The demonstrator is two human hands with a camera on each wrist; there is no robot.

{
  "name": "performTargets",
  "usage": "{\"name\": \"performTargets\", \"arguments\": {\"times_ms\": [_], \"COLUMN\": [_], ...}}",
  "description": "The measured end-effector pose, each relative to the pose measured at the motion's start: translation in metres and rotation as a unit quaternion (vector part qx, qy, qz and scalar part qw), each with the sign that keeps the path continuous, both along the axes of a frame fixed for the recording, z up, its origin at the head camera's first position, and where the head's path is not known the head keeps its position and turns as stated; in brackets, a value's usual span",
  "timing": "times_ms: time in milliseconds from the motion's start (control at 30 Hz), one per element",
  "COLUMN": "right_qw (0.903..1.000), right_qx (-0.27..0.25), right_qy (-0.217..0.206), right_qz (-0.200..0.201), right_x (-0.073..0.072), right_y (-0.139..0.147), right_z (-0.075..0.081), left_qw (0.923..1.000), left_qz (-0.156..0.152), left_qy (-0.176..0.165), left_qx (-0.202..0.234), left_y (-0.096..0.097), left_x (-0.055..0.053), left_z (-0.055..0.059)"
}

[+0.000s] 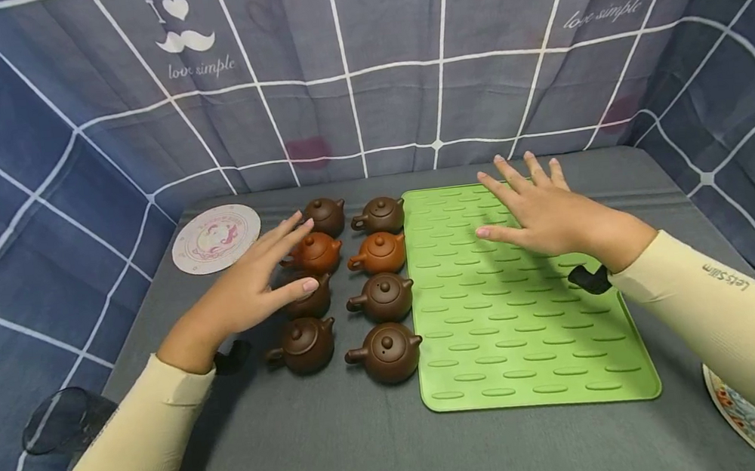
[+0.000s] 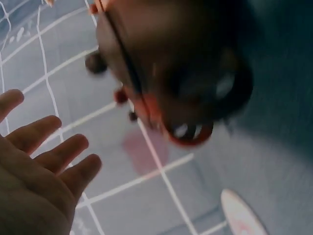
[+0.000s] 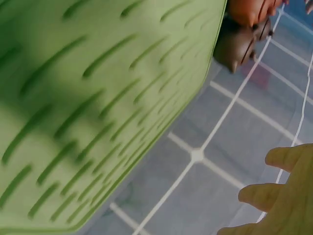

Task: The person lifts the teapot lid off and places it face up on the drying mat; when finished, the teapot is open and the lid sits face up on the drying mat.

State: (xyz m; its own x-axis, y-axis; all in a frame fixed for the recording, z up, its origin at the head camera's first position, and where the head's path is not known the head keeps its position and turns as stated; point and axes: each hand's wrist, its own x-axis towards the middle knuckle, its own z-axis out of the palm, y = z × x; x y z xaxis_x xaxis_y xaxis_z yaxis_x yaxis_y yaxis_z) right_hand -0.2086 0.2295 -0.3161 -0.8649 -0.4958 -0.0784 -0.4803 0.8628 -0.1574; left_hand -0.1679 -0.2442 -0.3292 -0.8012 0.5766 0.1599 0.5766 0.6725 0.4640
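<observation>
My left hand (image 1: 249, 286) hovers with spread fingers over the left column of small clay teapots, partly hiding a dark brown teapot (image 1: 312, 300) and an orange-brown teapot (image 1: 315, 253). A second column stands to its right, with an orange-brown teapot (image 1: 381, 252) among dark brown ones such as the front teapot (image 1: 389, 353). My right hand (image 1: 546, 212), fingers fanned out, is above the green ridged mat (image 1: 534, 372) and holds nothing. In the left wrist view a dark teapot (image 2: 156, 63) looms close and blurred, apart from the fingers.
A round white disc with a pink print (image 1: 217, 239) lies at the back left. A dark mesh cup (image 1: 71, 420) stands at the left edge. At the lower right, a patterned round item (image 1: 750, 419) is partly covered by the right sleeve. Checked curtains (image 1: 393, 113) enclose the grey table.
</observation>
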Motion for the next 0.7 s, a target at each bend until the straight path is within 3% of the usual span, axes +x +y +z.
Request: {"name": "performTargets", "arguments": {"times_ms": [267, 700], "right_qw": [0.9984, 0.9877], "right_qx": [0.005, -0.001], "right_qy": [0.015, 0.032], "right_qz": [0.053, 0.153], "right_x": [0.014, 0.055], "right_y": [-0.037, -0.099], "right_z": [-0.011, -0.035], "left_qw": [0.9941, 0.9753], "left_qz": [-0.063, -0.103], "left_qy": [0.024, 0.016], "left_qx": [0.085, 0.195], "left_y": [0.018, 0.039], "left_x": [0.025, 0.057], "left_z": [-0.019, -0.038]}}
